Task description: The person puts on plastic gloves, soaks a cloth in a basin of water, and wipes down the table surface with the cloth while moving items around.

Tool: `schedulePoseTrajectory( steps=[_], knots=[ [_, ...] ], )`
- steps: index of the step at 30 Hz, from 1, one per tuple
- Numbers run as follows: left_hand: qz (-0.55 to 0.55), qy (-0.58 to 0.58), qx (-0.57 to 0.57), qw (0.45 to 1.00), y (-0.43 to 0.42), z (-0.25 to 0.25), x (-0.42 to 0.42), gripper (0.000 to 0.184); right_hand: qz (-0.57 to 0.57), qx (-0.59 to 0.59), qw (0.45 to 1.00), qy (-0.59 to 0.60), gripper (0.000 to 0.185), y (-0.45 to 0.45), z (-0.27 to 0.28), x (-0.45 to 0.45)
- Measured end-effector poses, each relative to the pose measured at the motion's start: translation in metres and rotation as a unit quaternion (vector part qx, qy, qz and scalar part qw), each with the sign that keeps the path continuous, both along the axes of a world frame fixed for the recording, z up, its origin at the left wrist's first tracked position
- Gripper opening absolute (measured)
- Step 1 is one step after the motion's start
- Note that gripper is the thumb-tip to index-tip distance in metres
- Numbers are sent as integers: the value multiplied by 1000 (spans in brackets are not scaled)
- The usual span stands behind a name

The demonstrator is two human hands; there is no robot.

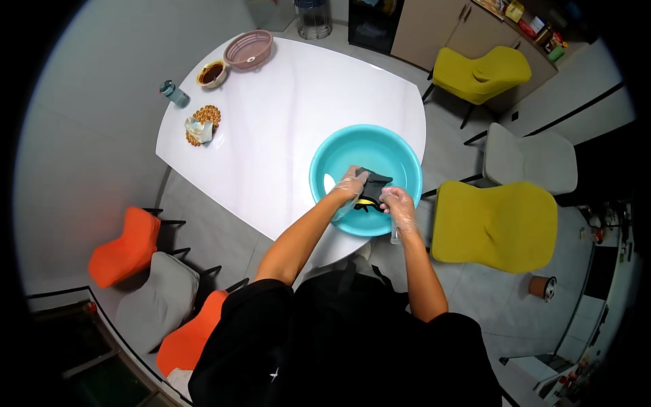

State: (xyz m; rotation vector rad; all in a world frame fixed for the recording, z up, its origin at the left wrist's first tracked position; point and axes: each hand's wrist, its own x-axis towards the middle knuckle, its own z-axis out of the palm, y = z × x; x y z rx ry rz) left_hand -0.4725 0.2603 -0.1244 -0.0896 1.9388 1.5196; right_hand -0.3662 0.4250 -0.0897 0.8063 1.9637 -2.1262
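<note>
A turquoise basin (317, 163) with water in it stands at the near right part of the white table (285, 122). Over it I hold a dark grey cloth item (375, 187) with a yellow patch and black trim or cords along its lower edge; its exact kind is unclear. Clear plastic gloves cover both hands. My left hand (350, 184) is closed on the item's left side. On the other side, the fingers of my right hand (399, 204) pinch its lower right edge. Some of my fingertips are hidden by the cloth and glove folds.
Toward the far left of the table are a pink plastic basket (249, 50), a bowl of dark content (212, 74), a bottle (175, 93) and a round beaded mat (207, 115) with a crumpled wrapper on it. Yellow chairs (495, 227) and a grey chair (532, 157) stand to the right.
</note>
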Motion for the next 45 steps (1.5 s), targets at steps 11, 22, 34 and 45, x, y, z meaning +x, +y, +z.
schedulePoseTrajectory(
  steps=[11, 22, 34, 45],
  knots=[
    [-309, 254, -400, 825, -7, 51, 31, 113, 227, 419, 874, 100, 67, -1, -16, 2],
    [-331, 163, -443, 817, 22, -12, 12, 73, 321, 498, 788, -166, 62, -41, -57, -57],
    [-290, 176, -402, 850, 24, -61, 1, 28, 325, 500, 793, -125, 25, -31, -103, -70],
    [-244, 99, -302, 916, 5, -20, -5, 50, 371, 413, 821, -134, 47, -10, -63, -81]
  ],
)
